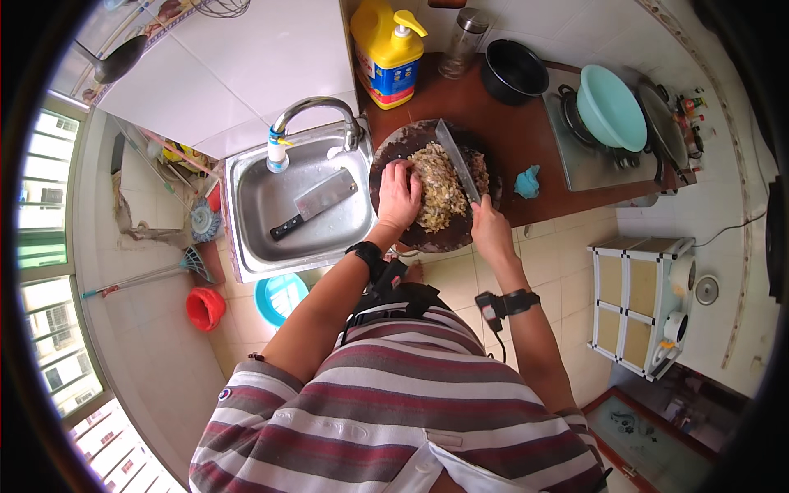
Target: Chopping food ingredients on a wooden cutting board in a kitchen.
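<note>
A round, dark chopping board (pixel 394 148) carries a mound of finely chopped, yellowish-brown food (pixel 437 191). My right hand (pixel 491 228) grips the handle end of a cleaver (pixel 456 159), whose blade lies across the right part of the mound, its far end towards the board's back rim. Darker, reddish chopped food (pixel 479 169) shows to the right of the blade. My left hand (pixel 397 192) rests at the mound's left edge with its fingers on or against the food; whether they hold any of it cannot be made out.
Left of the board is a steel sink (pixel 246 185) with a second cleaver (pixel 327 190) under a curved faucet (pixel 317 101). Behind stand a yellow pump bottle (pixel 385 58), a glass jar (pixel 462 46) and a black pot (pixel 515 73). A crumpled teal cloth (pixel 527 182) and a stove with a pale green basin (pixel 611 108) are at right.
</note>
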### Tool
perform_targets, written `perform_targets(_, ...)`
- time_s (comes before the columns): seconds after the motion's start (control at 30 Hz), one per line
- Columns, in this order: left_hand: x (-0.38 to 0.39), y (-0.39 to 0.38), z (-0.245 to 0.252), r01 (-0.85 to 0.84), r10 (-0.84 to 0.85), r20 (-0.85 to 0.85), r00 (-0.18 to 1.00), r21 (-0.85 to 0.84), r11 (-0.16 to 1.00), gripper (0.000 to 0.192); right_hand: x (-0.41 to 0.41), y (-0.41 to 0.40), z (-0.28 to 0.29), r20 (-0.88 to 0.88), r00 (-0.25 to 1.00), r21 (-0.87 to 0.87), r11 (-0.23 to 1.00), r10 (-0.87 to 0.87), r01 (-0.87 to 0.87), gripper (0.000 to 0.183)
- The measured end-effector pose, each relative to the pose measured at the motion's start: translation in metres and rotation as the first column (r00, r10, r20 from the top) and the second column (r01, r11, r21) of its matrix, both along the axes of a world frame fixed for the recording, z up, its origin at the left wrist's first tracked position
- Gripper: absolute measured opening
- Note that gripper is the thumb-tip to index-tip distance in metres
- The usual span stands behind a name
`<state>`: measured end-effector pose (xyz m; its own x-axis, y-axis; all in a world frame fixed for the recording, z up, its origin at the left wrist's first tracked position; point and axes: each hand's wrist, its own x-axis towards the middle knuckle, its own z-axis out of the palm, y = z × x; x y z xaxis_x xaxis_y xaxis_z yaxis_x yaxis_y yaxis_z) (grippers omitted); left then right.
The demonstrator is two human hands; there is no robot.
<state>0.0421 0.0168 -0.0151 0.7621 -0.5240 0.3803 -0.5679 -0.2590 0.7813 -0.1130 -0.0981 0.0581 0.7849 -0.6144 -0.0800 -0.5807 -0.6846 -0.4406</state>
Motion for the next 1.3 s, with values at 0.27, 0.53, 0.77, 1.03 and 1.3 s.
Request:
perform_targets(0.27, -0.003, 0.002, 0.001, 0.012, -0.012, -0.019, 1.000, -0.003, 1.000, 0.023, -0.005, -0.008, -0.004, 0.021, 0.999, -0.008, 0.999, -0.032, 0.032, 0.019)
perform_targets(0.53, -0.001, -0.001, 0.003, -0.007, 0.007, 0.000, 1.000, -0.004, 1.000, 0.023, -0.003, -0.006, -0.001, -0.049, 0.999, 0.009, 1.000, -0.019, 0.020, 0.022)
perform_targets(0.77, -0.002, 0.001, 0.000, -0.005, 0.005, 0.018, 1.000, -0.002, 1.000, 0.023, -0.007, -0.009, 0.001, -0.098, 0.993, -0.012, 0.998, -0.067, 0.066, 0.023)
perform_targets(1.03, 0.001, -0.001, 0.003, -0.003, 0.004, -0.011, 1.000, 0.013, 1.000, 0.024, -0.007, -0.012, 0.003, -0.019, 0.996, 0.003, 0.996, -0.086, 0.086, 0.024)
perform_targets(1.3, 0.000, -0.001, -0.001, 0.003, -0.003, -0.019, 1.000, 0.000, 1.000, 0.025, -0.008, -0.007, -0.008, -0.024, 0.997, -0.019, 0.997, -0.079, 0.079, 0.023)
